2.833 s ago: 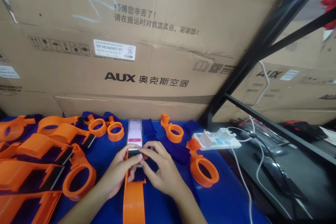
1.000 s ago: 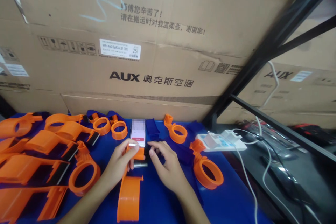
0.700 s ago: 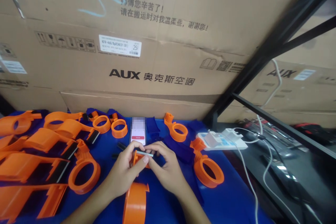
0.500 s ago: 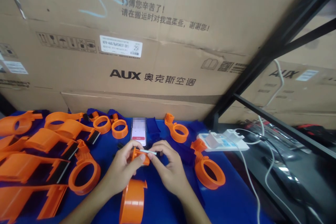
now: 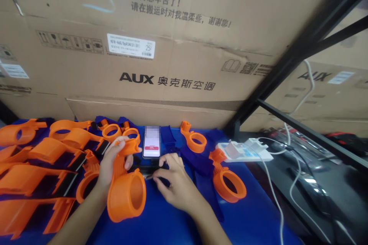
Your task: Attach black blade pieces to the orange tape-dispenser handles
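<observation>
Left grip (image 5: pixel 110 160): you're grasping an orange plastic ring-ended holder (image 5: pixel 122 199) by its narrow end.
Right grip (image 5: pixel 178 180): you're hovering beside dark flat pieces (image 5: pixel 146 169); whether you're pinching any, I cannot tell.

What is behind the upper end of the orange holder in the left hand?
Another orange ring shows partly there; the holder covers its lower front, so that side cannot be seen.
</observation>
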### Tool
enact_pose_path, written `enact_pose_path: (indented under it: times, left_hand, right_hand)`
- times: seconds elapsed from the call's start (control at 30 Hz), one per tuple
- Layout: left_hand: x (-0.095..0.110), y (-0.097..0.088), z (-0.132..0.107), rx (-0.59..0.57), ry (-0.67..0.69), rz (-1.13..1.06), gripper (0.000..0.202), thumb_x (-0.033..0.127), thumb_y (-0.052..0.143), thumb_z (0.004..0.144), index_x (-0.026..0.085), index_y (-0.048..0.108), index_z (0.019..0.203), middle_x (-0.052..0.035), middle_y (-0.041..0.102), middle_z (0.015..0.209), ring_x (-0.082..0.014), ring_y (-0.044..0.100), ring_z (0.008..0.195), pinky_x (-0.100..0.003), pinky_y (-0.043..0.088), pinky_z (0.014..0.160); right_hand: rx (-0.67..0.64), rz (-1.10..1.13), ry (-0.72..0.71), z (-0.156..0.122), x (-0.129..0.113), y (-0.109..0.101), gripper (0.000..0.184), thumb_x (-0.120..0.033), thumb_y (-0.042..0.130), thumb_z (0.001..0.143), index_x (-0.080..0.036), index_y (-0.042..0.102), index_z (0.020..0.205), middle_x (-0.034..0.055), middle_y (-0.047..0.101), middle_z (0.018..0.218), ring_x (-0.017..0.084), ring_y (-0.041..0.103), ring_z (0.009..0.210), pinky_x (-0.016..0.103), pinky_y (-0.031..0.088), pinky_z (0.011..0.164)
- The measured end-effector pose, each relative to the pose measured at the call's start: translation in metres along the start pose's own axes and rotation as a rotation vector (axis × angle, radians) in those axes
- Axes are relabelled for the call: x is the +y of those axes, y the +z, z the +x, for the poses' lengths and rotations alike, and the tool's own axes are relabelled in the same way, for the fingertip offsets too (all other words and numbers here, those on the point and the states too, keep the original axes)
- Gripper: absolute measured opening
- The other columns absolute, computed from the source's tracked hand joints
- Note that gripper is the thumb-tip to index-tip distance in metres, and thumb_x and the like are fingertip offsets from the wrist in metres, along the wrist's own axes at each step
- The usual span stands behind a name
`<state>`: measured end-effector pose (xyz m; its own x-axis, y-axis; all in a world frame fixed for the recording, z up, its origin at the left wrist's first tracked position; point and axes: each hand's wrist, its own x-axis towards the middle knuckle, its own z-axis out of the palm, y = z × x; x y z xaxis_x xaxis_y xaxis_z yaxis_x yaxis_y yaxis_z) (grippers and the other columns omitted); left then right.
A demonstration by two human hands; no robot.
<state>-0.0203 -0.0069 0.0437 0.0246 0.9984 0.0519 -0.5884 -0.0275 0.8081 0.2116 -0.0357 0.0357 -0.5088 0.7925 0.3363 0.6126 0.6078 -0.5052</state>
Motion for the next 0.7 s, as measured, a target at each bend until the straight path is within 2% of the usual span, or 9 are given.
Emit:
enact_pose_path:
  times: [0.13,0.23,0.37,0.57,0.7]
  left_hand:
    - [-0.004,0.007,-0.003,0.042,-0.002,0.073,0.022,0.038,0.068,0.090,0.020,0.062,0.101,-0.0019,0.072,0.071,-0.0088,0.051,0.041,-0.020,0.038,0.042]
    - [-0.005,0.015,-0.008,0.067,-0.011,0.098,0.022,0.037,0.069,0.089,0.020,0.062,0.103,0.0033,0.063,0.056,-0.0088,0.047,0.038,-0.020,0.038,0.042]
    - [-0.006,0.017,-0.011,0.047,-0.035,0.101,0.023,0.039,0.068,0.090,0.022,0.062,0.103,0.0082,0.051,0.045,-0.0101,0.044,0.036,-0.020,0.040,0.041]
    - [-0.010,0.013,-0.007,0.029,-0.018,0.195,0.024,0.042,0.068,0.090,0.021,0.063,0.101,0.0053,0.059,0.049,-0.0093,0.044,0.037,-0.020,0.038,0.043]
    - [-0.007,0.014,-0.008,0.035,0.034,0.208,0.021,0.037,0.066,0.093,0.020,0.063,0.104,0.0058,0.056,0.050,-0.0099,0.046,0.042,-0.021,0.034,0.047]
  right_hand:
    - [-0.068,-0.089,0.007,0.001,0.003,0.011,0.013,-0.021,0.064,0.096,-0.027,0.076,0.098,0.0069,0.055,0.117,0.027,0.048,0.111,0.043,0.039,0.090]
    - [-0.124,-0.131,-0.006,0.001,0.003,0.014,0.019,-0.018,0.063,0.096,-0.028,0.077,0.104,0.0077,0.054,0.121,0.027,0.045,0.112,0.040,0.039,0.086]
    - [-0.177,-0.153,-0.018,0.001,0.001,0.014,0.038,-0.015,0.061,0.095,-0.036,0.072,0.125,0.0071,0.052,0.128,0.028,0.043,0.115,0.039,0.038,0.087]
    - [-0.201,-0.180,0.032,0.000,-0.001,0.014,0.055,-0.010,0.059,0.095,-0.042,0.062,0.139,0.0082,0.047,0.134,0.028,0.042,0.114,0.039,0.037,0.088]
    - [-0.149,-0.186,0.099,-0.001,-0.002,0.014,0.040,-0.024,0.061,0.098,-0.037,0.064,0.136,0.0093,0.047,0.131,0.029,0.043,0.112,0.041,0.037,0.089]
